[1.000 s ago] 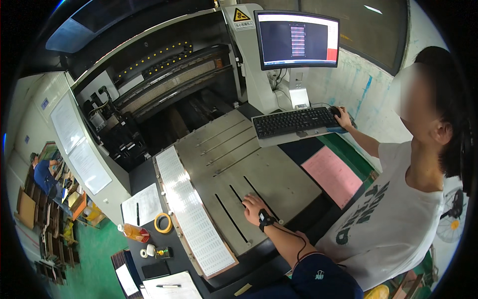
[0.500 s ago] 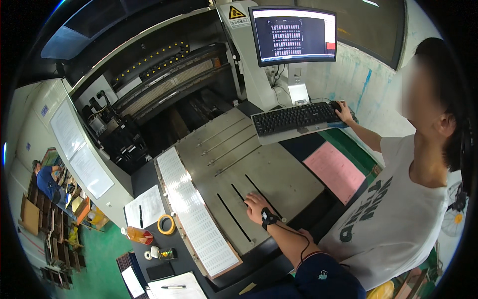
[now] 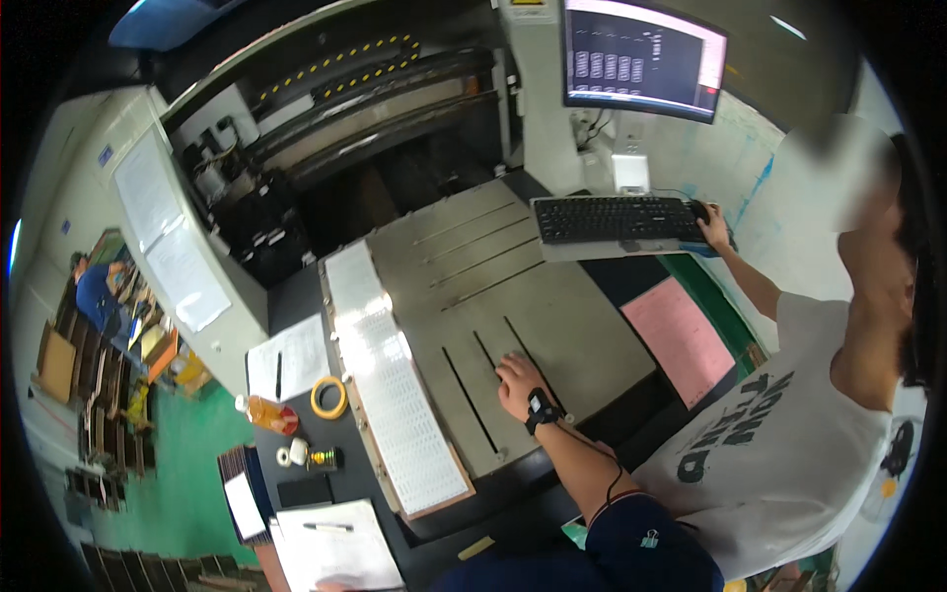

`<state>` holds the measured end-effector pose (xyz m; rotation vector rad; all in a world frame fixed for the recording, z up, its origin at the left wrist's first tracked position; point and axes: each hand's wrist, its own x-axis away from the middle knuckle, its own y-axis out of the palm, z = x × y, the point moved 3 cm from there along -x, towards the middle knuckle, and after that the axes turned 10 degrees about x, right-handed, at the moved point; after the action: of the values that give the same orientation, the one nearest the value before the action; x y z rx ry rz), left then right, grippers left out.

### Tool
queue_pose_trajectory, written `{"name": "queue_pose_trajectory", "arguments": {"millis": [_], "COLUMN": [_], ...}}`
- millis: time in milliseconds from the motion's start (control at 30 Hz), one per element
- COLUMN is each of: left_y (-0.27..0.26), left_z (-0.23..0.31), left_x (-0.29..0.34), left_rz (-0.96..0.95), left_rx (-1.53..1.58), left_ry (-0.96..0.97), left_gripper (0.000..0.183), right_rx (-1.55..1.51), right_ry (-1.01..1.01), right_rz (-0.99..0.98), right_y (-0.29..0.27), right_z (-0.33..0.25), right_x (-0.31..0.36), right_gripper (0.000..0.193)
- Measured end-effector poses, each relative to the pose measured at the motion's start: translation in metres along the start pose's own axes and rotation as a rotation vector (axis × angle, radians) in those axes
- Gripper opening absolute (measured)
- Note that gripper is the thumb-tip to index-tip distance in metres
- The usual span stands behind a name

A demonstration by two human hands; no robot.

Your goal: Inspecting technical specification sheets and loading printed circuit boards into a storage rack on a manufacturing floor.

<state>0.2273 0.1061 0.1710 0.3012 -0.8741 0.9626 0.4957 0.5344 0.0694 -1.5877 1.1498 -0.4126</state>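
Observation:
My right hand (image 3: 520,384), with a black watch on its wrist, rests on the grey slotted metal plate (image 3: 592,345). Its fingers are slightly bent and apart, and nothing is in them. What seems to be my left hand (image 3: 337,585) shows only as a sliver at the lower edge, by white papers (image 3: 340,553) with a pen on top; its fingers cannot be made out. Between the plate and the dark bench lies a long white printed panel (image 3: 395,405) on a brown board. A co-worker's hand (image 3: 714,229) is on the black mouse at the keyboard's right end.
A monitor (image 3: 641,61) and a keyboard (image 3: 621,219) stand beyond the plate. Yellow tape (image 3: 328,397), a bottle of orange liquid (image 3: 271,414) and small jars (image 3: 324,457) sit at left. The co-worker (image 3: 769,434) stands close on the right; a pink sheet (image 3: 679,340) lies between.
My view has shifted, so the monitor sits higher and farther right. Its drawing is now enlarged. A sliver of hand has appeared by the papers. My right hand stays on the plate.

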Motion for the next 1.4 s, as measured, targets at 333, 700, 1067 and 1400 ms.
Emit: {"name": "queue_pose_trajectory", "arguments": {"millis": [333, 700, 1067, 1400], "left_y": [-0.023, 0.012, 0.079, 0.047], "left_z": [0.02, -0.041, -0.035, -0.007], "left_x": [-0.185, 0.04, 0.259, 0.277], "left_rz": [-0.225, -1.271, -2.079, -1.992], "left_rx": [-0.506, -0.649, -0.519, -0.229], "left_ry": [0.747, 1.183, 0.428, -0.005], "left_gripper": [0.06, 0.048, 0.07, 0.057], "right_rx": [-0.466, -1.207, -0.697, -0.743], "right_ry": [0.364, 0.117, -0.624, -0.885], "right_rz": [-0.492, -0.522, 0.051, 0.104], "right_y": [0.01, -0.016, -0.163, -0.181], "right_z": [-0.091, -0.192, -0.293, -0.29], "right_x": [-0.022, -0.03, 0.062, 0.078], "right_gripper": [0.036, 0.063, 0.06, 0.048]}}
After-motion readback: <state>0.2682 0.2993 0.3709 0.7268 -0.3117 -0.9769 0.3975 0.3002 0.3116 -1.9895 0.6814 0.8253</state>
